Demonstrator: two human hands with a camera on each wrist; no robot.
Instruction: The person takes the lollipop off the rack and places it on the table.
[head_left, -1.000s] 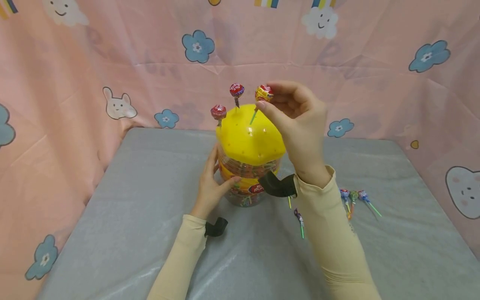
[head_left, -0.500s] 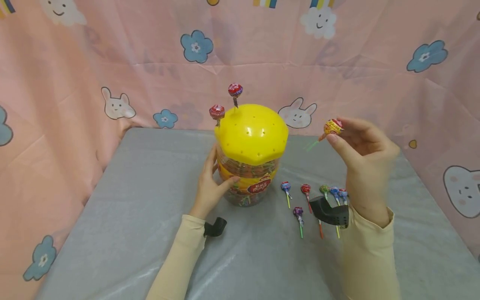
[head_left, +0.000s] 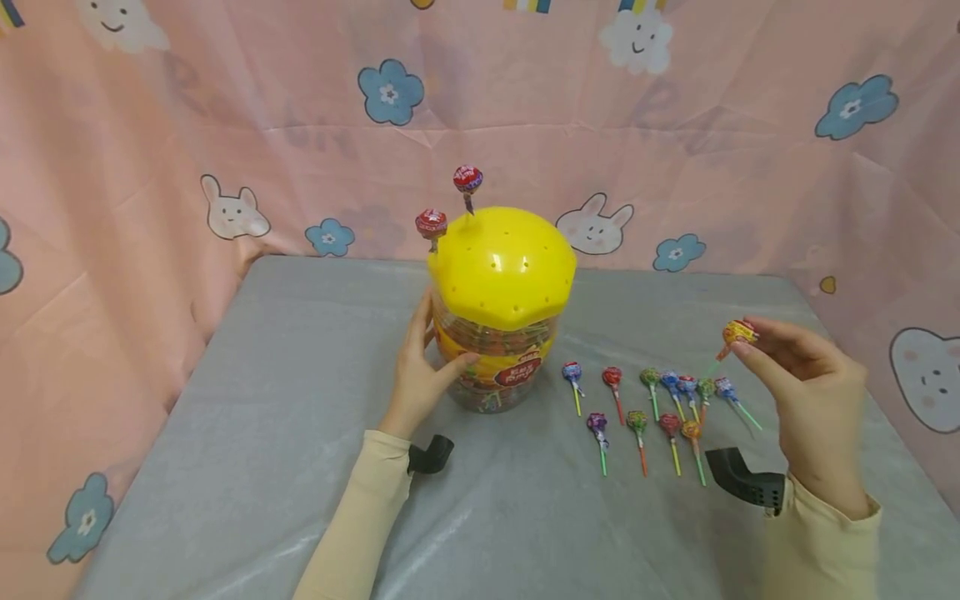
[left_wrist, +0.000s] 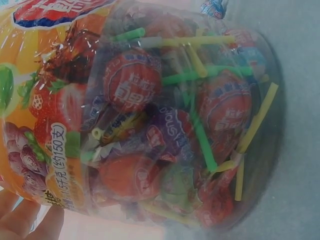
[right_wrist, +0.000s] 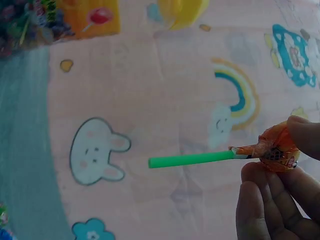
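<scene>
A clear candy jar (head_left: 491, 337) full of lollipops, with a yellow lid (head_left: 510, 287) pierced by small holes, stands upright on the table. My left hand (head_left: 415, 379) grips its left side, thumb across the front label; the left wrist view shows fingertips at the label. Two red-wrapped lollipops stick up at the lid's left: one lollipop (head_left: 431, 223) nearer, another lollipop (head_left: 467, 177) behind. Off to the right, my right hand (head_left: 821, 400) pinches by its candy end a yellow-orange wrapped lollipop (right_wrist: 267, 150) with a green stick, which points away from the fingers, above the loose lollipops.
Several loose lollipops lie in two rough rows right of the jar, among them a purple lollipop (head_left: 597, 423) and a red lollipop (head_left: 612, 377). A grey cloth covers the table (head_left: 285, 400). A pink patterned curtain (head_left: 480, 100) hangs behind it.
My right hand has carried the pinched lollipop from above the lid rightward and down, out over the table's right side. The left hand keeps its grip on the jar.
</scene>
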